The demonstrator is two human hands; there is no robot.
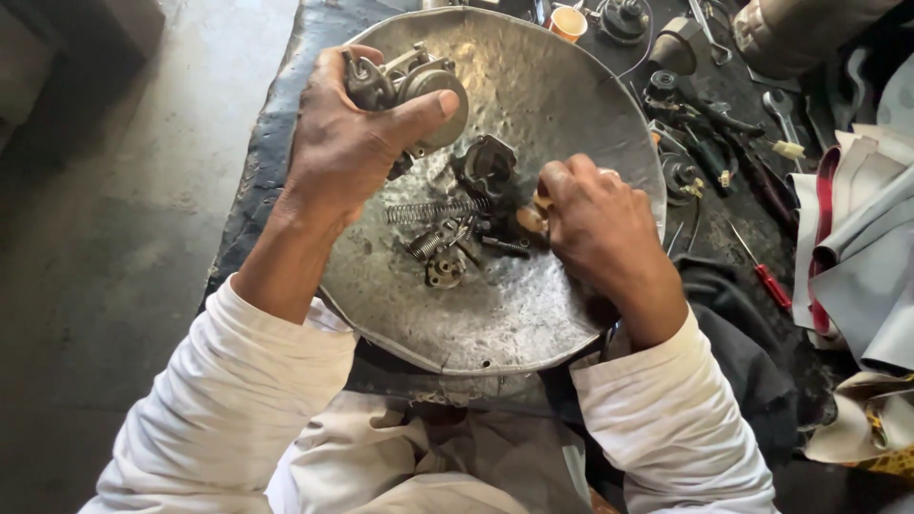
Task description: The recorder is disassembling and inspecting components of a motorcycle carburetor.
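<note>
My left hand grips a grey metal carburetor body and holds it above the upper left of a round hammered metal pan. My right hand rests low in the pan's middle right, fingers curled around a small tan part among the loose pieces. Between the hands lie a long coil spring, a shorter spring, a dark cover piece, a bolt and a small round brass-grey fitting. Both sleeves are white.
Right of the pan lie wrenches, a red-handled screwdriver, dark engine parts and folded grey cloth. An orange cup stands behind the pan. A dark mat lies under the pan, with bare concrete floor to the left.
</note>
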